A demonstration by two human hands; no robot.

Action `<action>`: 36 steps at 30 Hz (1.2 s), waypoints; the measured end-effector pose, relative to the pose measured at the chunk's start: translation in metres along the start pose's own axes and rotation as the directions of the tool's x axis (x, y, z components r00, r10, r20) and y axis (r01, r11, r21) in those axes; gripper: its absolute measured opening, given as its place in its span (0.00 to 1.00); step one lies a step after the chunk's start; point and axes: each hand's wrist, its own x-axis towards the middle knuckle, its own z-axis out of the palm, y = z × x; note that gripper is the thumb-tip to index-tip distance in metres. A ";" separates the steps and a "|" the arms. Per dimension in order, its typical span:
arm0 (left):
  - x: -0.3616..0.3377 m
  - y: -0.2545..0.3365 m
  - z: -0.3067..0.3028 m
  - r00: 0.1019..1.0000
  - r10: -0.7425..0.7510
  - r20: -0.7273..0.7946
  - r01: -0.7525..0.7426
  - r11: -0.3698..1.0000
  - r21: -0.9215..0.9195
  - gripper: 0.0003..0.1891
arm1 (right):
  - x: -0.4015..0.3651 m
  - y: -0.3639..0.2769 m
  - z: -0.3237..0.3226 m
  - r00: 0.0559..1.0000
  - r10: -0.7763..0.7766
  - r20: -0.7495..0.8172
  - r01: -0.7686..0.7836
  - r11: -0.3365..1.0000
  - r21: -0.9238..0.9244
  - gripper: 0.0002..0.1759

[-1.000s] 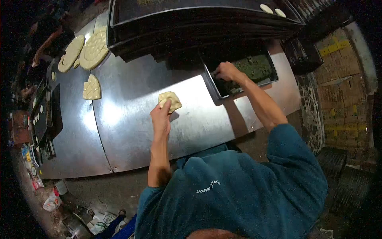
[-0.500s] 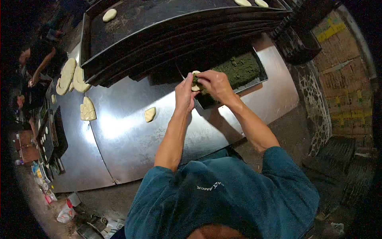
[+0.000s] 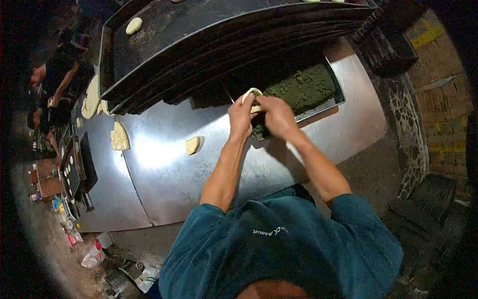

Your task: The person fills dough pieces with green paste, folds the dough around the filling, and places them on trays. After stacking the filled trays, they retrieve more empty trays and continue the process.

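My left hand point(image 3: 241, 117) is closed round a small piece of pale dough point(image 3: 256, 108) with some green filling in its middle. The fingers of my right hand point(image 3: 279, 117) are bent against the right edge of the same dough, though they are slightly blurred. Both hands are over the near left end of a metal tray point(image 3: 324, 107) holding crumbly green filling point(image 3: 304, 89). To the left of my forearm, a small dough piece point(image 3: 192, 145) lies on the steel table point(image 3: 172, 184).
A stack of dark baking trays point(image 3: 199, 42) stands behind my hands, with a flat dough round point(image 3: 133, 26) on top. More dough point(image 3: 119, 137) lies at left, near other people point(image 3: 62, 82). Cardboard point(image 3: 438, 99) is at right.
The view has shifted, so the scene sits slightly further right. The dough now looks more open towards me, and my right hand has moved from above the filling to the dough's edge.
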 end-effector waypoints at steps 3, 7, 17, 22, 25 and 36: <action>-0.005 0.008 0.010 0.997 -0.057 0.052 0.060 0.997 -0.051 0.14 | 0.030 0.043 -0.010 0.989 0.062 -0.132 -0.049 0.994 0.100 0.16; -0.002 0.000 0.017 0.988 -0.016 0.154 -0.007 0.989 0.145 0.15 | 0.052 0.038 -0.034 0.855 0.275 0.441 -0.507 0.625 0.594 0.13; -0.052 0.023 0.042 0.979 0.086 0.183 -0.101 0.992 0.072 0.21 | 0.013 -0.014 -0.056 0.880 -0.423 -0.216 0.380 0.900 -0.215 0.09; -0.040 0.058 0.025 0.509 0.829 0.232 -0.792 0.345 0.504 0.15 | 0.027 -0.075 -0.071 0.933 -0.338 -0.126 0.359 0.904 0.233 0.08; -0.043 0.065 0.019 0.821 0.571 0.014 -0.570 0.818 0.079 0.18 | 0.036 -0.099 -0.060 0.937 -0.299 -0.180 0.308 0.951 0.025 0.14; -0.110 0.112 -0.044 0.914 0.369 -0.167 -0.382 0.923 -0.052 0.29 | -0.005 -0.147 0.014 0.893 -0.445 -0.068 0.450 0.885 0.124 0.10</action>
